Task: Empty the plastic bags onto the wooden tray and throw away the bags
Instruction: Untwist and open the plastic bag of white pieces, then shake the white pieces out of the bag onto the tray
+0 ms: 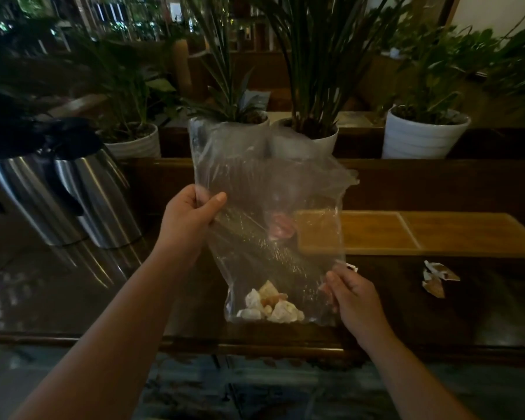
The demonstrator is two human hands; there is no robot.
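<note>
left hand (191,216): grips the bag's left edge near its upper part, thumb across the front of the plastic, fingers curled behind.
right hand (353,294): pinches the bag's lower right edge, fingers curled on the plastic; lower and nearer the body than the left hand.
bag (264,207): clear plastic, held up between both hands above the tabletop, stretched on a slant from the left hand down to the right hand; its top stands open above the left hand.
packets (270,304): small white and orange wrapped pieces heaped in the bag's bottom, just left of the right hand; one pinkish piece (281,227) sits higher in the bag, right of the left hand.
tray (406,233): wooden, flat on the tabletop beyond the right hand, its left end seen through the bag; a pale line divides it into sections.
loose wrappers (437,278): lie on the tabletop right of the right hand, in front of the tray.
tabletop (482,313): dark glossy wood under both hands.
flasks (58,192): two steel ones with black tops, left of the left hand.
pots (422,134): white, with green plants, in a row beyond the bag.
</note>
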